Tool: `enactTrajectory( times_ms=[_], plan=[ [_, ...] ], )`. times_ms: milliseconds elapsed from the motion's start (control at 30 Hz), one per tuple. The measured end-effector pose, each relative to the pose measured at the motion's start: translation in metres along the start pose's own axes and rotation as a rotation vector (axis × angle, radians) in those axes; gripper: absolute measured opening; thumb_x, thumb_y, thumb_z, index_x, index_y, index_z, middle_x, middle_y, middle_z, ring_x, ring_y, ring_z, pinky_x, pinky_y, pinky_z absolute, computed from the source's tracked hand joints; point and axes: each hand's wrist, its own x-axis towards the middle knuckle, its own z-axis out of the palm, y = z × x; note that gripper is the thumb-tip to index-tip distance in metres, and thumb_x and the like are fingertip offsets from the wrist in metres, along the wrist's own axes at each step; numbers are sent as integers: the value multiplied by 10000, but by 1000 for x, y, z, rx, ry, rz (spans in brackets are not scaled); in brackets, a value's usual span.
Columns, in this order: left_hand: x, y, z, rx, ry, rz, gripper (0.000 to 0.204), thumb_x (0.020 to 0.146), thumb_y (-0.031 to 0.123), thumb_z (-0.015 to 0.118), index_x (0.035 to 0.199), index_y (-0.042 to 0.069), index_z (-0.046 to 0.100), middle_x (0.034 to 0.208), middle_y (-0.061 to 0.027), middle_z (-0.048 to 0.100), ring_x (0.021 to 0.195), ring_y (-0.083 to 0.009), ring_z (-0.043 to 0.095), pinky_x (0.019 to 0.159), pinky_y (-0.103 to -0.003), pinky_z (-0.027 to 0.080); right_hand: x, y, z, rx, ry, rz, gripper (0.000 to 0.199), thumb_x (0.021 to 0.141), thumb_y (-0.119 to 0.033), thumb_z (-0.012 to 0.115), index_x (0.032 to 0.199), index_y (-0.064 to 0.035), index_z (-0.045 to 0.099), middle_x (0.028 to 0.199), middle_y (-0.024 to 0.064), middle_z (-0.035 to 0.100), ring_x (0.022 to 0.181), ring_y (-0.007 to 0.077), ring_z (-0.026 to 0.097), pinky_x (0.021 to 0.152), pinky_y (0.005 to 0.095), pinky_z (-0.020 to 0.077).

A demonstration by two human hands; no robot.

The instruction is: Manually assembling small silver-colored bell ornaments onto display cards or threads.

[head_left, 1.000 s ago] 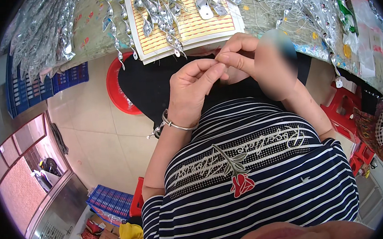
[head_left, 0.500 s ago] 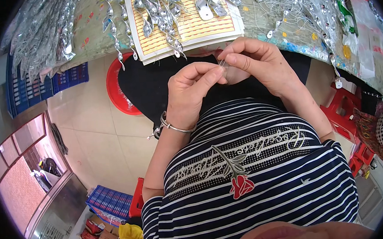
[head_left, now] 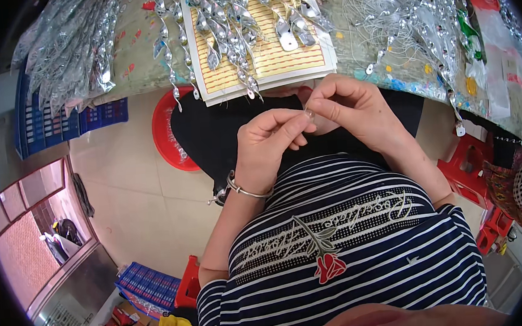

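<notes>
Over my lap, my left hand [head_left: 265, 141] and my right hand [head_left: 354, 107] meet fingertip to fingertip. Both are closed in a pinch, thumb against forefinger. Between them shows a small clear piece [head_left: 310, 114], thin and shiny like a loop of clear line; its exact kind is too small to tell. The fingertips cover part of it. Just beyond my hands, silver twisted spiral ornaments [head_left: 227, 32] strung with small shiny beads lie on a yellow-and-white printed sheet [head_left: 278, 65], some hanging over the table's edge.
Bagged silver spirals [head_left: 74, 49] pile at the table's left; more silver strands with loose clear line [head_left: 411, 19] lie at its right. Below stand a red basin [head_left: 165, 136], blue crates [head_left: 145, 286] and a red stool [head_left: 467, 164]. Another person's patterned clothing [head_left: 514, 197] shows at right.
The view has tilted slightly, so table and hands sit lower in it. My fingertips have drawn closer together, and the thin strand seen between them earlier shows less.
</notes>
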Motion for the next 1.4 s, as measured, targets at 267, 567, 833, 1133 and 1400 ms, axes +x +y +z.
enactTrajectory(
  times_ms=[267,567,833,1133,1400],
  plan=[
    [2,0,0,-16,22,9,117,879,88,608,928,-3,663,834,-85,680,668,-75,592,594,-183,457,0,3,2,25,5,-12,88,900,-114,602,893,-26,604,845,-27,581,804,33,527,745,190,440],
    [0,-3,-1,-70,56,-22,144,872,100,631,962,-8,666,848,-66,675,729,-83,600,657,-199,483,-2,4,1,-59,50,-91,91,899,-108,600,892,-17,607,848,-28,570,805,34,512,755,191,426],
    [2,-5,-1,-34,25,10,135,867,100,637,942,-6,671,840,-59,674,706,-69,582,591,-188,440,-2,4,2,-106,38,-126,95,899,-108,600,891,-14,610,848,-24,574,818,39,524,756,198,436],
    [1,-5,2,12,39,21,109,859,76,629,923,-5,664,781,-45,656,572,-23,435,524,-167,350,-2,7,1,-31,44,-54,151,914,-155,584,937,-14,632,886,1,621,849,65,559,792,211,450],
    [4,-7,0,17,5,3,106,861,75,620,912,-6,664,769,-36,649,574,-25,427,534,-175,349,-3,9,-6,108,-27,7,197,921,-170,566,1016,-21,654,922,20,632,871,82,581,791,216,462]
  ],
)
